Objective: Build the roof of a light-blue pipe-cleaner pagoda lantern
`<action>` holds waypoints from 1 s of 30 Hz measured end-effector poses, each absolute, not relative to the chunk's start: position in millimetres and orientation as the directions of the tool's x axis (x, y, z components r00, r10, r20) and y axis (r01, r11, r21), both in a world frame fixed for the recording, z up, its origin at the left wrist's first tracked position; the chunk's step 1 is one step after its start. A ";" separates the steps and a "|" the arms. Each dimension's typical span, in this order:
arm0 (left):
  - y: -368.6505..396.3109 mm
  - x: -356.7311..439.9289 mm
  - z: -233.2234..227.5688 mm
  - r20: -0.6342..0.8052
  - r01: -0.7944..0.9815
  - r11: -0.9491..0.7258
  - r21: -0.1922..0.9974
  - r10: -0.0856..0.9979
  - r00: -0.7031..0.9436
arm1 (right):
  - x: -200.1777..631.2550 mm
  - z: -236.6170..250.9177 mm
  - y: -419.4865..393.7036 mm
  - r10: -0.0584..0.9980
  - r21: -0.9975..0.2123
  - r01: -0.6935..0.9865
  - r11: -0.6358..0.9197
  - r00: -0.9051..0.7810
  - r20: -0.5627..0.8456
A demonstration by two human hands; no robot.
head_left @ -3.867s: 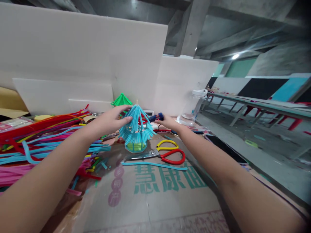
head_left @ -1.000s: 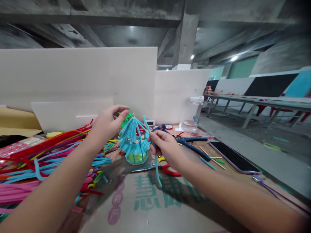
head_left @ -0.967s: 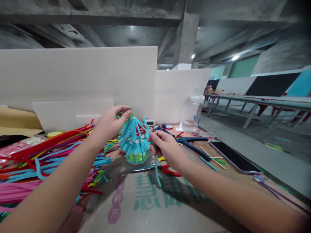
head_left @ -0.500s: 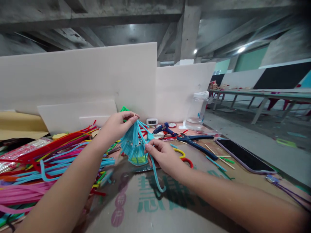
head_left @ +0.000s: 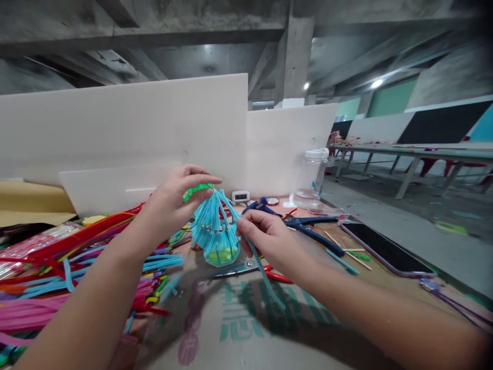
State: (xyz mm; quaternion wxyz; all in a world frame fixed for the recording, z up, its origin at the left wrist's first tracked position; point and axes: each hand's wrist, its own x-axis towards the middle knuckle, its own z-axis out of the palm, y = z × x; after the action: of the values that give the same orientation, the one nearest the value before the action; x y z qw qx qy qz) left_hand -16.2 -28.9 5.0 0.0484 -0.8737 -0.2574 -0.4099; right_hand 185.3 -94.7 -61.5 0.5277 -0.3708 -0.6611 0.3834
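right hand (head_left: 265, 239) grip pinching blue pipe cleaner (head_left: 265, 280), left hand (head_left: 173, 198) atop lantern (head_left: 215, 231)

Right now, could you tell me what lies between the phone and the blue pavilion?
In the head view, blue pliers and loose sticks lie between the phone and pavilion.

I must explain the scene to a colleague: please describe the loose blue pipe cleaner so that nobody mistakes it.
On the cardboard sheet, find the blue tasselled lantern. The loose blue pipe cleaner runs from the right hand down towards the camera, apart from the colourful pile.
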 end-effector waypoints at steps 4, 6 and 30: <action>-37.4 -15.0 7.7 0.749 0.514 -0.856 -0.050 0.309 0.587 | 184.3 -61.5 -95.4 0.890 -0.903 0.066 0.425 -0.211 0.403; -36.1 -15.0 7.1 0.756 0.524 -0.846 -0.097 0.280 0.592 | 184.3 -61.7 -95.1 0.889 -0.906 0.050 0.421 -0.221 0.402; -30.6 -14.9 4.3 0.755 0.450 -0.893 -0.029 0.276 0.595 | 195.4 -45.7 -88.4 0.902 -0.941 -0.007 0.338 -0.284 0.326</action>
State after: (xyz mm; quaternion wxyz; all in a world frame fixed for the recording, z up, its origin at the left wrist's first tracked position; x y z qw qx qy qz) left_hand -14.9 -30.6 4.3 0.1088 -0.8863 -0.2047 -0.4008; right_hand 195.4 -88.4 -45.7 0.4913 -0.3419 -0.6540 0.4626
